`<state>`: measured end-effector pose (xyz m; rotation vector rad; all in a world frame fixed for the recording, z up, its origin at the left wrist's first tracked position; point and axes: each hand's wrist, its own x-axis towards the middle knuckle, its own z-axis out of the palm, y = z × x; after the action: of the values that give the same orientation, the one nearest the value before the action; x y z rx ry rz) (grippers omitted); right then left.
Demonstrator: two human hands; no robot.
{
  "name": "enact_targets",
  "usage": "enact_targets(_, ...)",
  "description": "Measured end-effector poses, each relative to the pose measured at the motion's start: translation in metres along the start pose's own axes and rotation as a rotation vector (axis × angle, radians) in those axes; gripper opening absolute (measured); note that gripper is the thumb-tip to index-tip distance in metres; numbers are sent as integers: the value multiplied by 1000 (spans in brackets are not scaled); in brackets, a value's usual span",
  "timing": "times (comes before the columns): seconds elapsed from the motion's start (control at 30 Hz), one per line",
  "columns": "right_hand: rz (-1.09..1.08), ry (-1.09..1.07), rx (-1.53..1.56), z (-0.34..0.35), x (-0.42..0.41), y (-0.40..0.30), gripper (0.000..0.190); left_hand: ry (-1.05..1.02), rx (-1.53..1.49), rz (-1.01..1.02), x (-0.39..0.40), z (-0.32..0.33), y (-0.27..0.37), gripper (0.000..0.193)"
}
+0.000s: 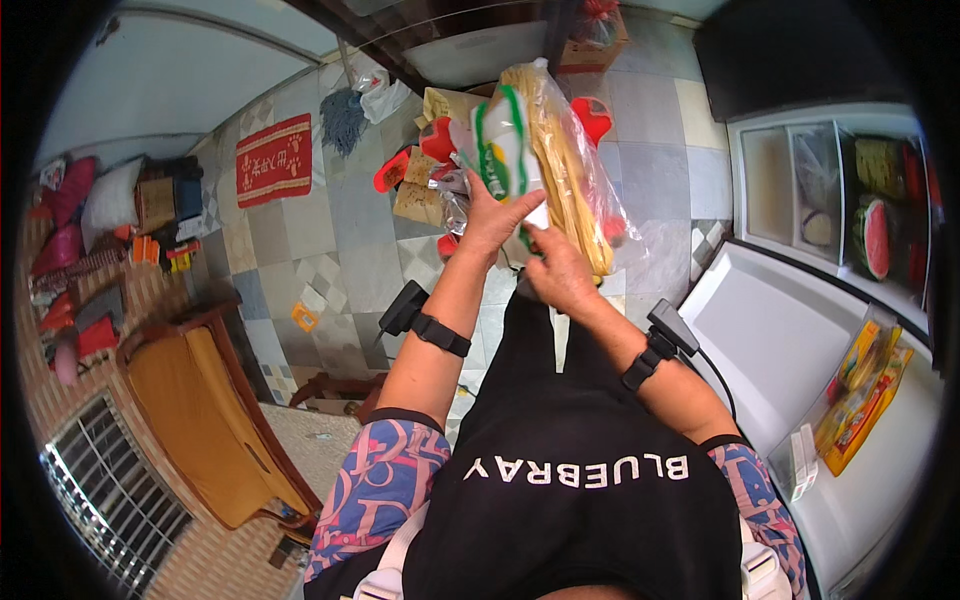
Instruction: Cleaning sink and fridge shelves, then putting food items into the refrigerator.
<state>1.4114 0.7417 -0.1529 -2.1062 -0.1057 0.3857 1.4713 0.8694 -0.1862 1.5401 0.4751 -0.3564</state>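
Observation:
My left hand (491, 219) grips a white plastic packet (534, 177) with green edges and printing, its thumb lying across the front. At the packet's lower end is my right hand (564, 270), fingers curled onto its edge; some fingertips are hidden. Right beside the packet, a long clear plastic bag (568, 169) of yellowish dried sticks, perhaps bean-curd sticks, slants away from me. Its lower end reaches my right hand, and I cannot tell whether that hand also holds it. Crumpled clear and silvery plastic (452, 201) shows beside my left hand.
An open refrigerator (787, 187) with a cut watermelon (876, 238) stands at right; its door (765, 315) holds food packets (862, 397). Cardboard (420, 191) and red objects lie beyond my hands. A red mat (274, 160), mop (343, 120) and wooden bench (202, 420) are leftward.

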Motion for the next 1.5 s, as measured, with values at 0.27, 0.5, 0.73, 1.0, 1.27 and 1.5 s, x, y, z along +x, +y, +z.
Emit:
enact_targets(0.27, -78, 41, 229, 3, -15, -15, 45, -40, 29, -77, -2, -34, 13, 64)
enact_targets(0.5, 572, -292, 1251, -77, -58, 14, 41, -11, -451, -271, -23, -99, 8, 37)
enact_targets(0.73, 232, -132, 1576, -117, -55, -47, 42, -131, -746, -269, -67, -117, 17, 42)
enact_targets(1.0, -837, -10, -242, -67, -23, -98, 37, -403, -848, -178, -93, -84, 55, 38)
enact_targets(1.27, -416, 511, 304, -95, 57, -66, 43, -323, -723, -1, -101, -31, 106, 38)
enact_targets(1.5, 313, 13, 1834, -70, 19, -33, 43, -344, 347, 522, -87, 30, 126, 42)
